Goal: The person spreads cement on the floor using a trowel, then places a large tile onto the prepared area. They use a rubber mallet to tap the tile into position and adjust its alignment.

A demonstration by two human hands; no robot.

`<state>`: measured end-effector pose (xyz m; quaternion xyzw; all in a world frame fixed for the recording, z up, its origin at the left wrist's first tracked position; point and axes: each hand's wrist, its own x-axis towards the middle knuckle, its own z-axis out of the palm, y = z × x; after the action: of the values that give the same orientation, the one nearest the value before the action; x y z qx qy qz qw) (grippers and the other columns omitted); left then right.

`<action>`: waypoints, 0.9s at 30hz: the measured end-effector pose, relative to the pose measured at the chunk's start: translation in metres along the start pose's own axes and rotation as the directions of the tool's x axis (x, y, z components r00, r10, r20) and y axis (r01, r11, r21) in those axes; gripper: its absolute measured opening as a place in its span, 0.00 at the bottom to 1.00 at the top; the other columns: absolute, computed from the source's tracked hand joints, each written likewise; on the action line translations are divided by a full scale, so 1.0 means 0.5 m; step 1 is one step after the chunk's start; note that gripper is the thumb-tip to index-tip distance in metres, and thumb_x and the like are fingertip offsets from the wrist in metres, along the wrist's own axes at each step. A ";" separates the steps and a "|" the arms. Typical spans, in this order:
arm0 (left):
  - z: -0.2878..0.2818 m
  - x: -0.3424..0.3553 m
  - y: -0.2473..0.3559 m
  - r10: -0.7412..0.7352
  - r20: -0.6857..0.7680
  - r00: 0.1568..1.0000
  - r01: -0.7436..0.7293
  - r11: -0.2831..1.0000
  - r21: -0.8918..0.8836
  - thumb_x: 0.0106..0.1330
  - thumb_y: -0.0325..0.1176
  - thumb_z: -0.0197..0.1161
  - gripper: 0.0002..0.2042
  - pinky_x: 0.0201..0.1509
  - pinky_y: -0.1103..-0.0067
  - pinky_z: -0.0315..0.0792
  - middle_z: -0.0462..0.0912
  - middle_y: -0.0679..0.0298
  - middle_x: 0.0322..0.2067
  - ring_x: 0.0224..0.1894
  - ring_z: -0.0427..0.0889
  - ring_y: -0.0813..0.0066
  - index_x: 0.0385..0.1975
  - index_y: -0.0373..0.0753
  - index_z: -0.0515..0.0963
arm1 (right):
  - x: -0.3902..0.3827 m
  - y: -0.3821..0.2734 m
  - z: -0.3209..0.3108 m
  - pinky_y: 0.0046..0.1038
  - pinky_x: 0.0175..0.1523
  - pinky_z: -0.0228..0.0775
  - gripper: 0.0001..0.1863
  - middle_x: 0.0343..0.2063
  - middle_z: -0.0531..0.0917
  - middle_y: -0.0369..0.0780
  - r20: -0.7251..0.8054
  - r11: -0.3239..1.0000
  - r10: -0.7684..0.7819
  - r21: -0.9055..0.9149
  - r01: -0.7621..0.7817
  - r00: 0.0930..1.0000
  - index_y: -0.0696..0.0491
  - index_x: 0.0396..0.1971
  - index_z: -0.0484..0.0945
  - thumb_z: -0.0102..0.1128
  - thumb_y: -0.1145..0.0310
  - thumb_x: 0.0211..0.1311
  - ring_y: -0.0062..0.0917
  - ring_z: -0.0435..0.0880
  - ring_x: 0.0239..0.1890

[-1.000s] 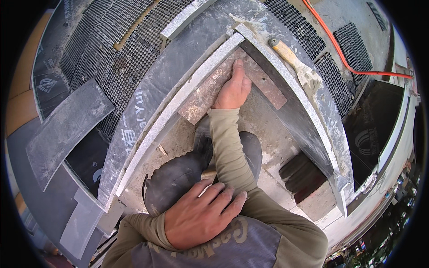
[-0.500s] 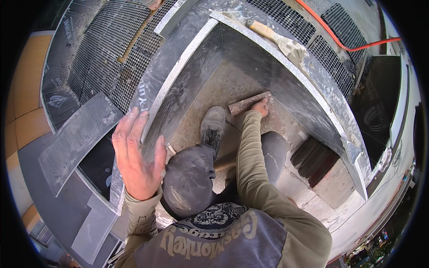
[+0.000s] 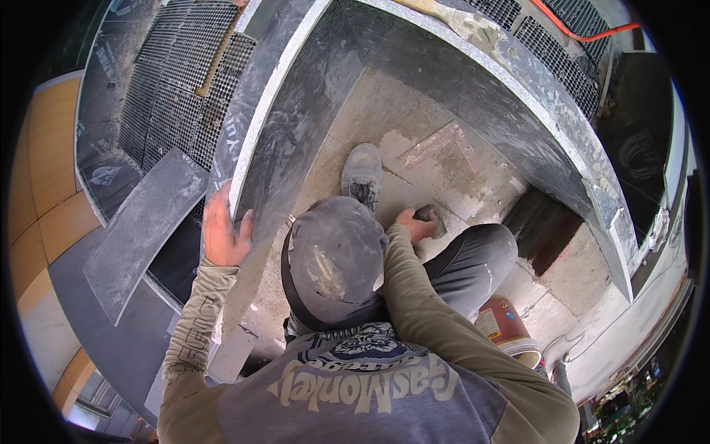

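we crouch inside the dark grey curved stone-clad wall (image 3: 296, 126), on the pale dusty concrete floor (image 3: 384, 111), where the flat rusty-brown bar lay a second ago; only its pinkish l-shaped mark (image 3: 444, 144) remains. our left hand (image 3: 225, 233) has come off our knee and now lies open, fingers spread, against the wall's pale edge. our right hand (image 3: 416, 224) has drawn back toward the grey dusty shoe (image 3: 361, 176) and is curled round a small dark lump (image 3: 429, 216), low beside our knee.

Dusty concrete floor (image 3: 384, 111) with a shoe (image 3: 362, 176) and red bucket (image 3: 503, 329).
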<state>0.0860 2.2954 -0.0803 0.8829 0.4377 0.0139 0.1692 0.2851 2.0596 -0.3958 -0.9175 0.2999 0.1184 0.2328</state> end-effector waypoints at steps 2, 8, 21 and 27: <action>0.003 -0.002 -0.008 0.016 0.001 1.000 -0.016 1.000 0.006 0.59 0.25 0.68 0.32 0.66 0.60 0.66 0.77 0.42 0.56 0.59 0.76 0.42 0.65 0.31 0.68 | 0.009 -0.006 0.010 0.51 0.57 0.71 0.32 0.52 0.74 0.52 0.071 0.970 0.243 0.008 -0.244 0.967 0.55 0.52 0.69 0.72 0.61 0.49 0.51 0.78 0.51; 0.007 -0.027 -0.016 0.048 0.002 0.999 -0.048 0.997 0.058 0.61 0.29 0.68 0.30 0.69 0.56 0.65 0.78 0.43 0.56 0.59 0.76 0.40 0.64 0.30 0.68 | -0.019 0.022 -0.024 0.47 0.58 0.76 0.36 0.50 0.77 0.54 0.020 0.842 0.469 -0.310 -0.441 0.883 0.61 0.53 0.68 0.76 0.57 0.51 0.51 0.82 0.50; -0.053 0.005 0.083 0.054 0.128 0.990 -0.078 0.978 0.195 0.61 0.29 0.67 0.40 0.74 0.43 0.52 0.58 0.48 0.74 0.76 0.57 0.47 0.75 0.37 0.56 | -0.025 -0.035 -0.266 0.34 0.27 0.74 0.13 0.27 0.79 0.40 0.953 0.566 0.088 0.192 -0.802 0.291 0.54 0.43 0.74 0.58 0.60 0.72 0.26 0.77 0.21; 0.085 0.153 0.224 0.403 0.583 0.706 -0.688 0.583 0.431 0.66 0.27 0.57 0.33 0.77 0.47 0.51 0.64 0.57 0.73 0.78 0.56 0.56 0.74 0.41 0.61 | -0.135 -0.004 -0.407 0.26 0.21 0.65 0.15 0.25 0.74 0.36 0.947 0.424 0.210 0.135 -0.895 0.243 0.55 0.48 0.71 0.54 0.58 0.77 0.18 0.69 0.18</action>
<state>0.2264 2.2800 -0.0953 0.9590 0.0665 -0.2703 -0.0541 0.2488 1.9933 -0.1953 -0.3831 0.5053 0.4989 0.5907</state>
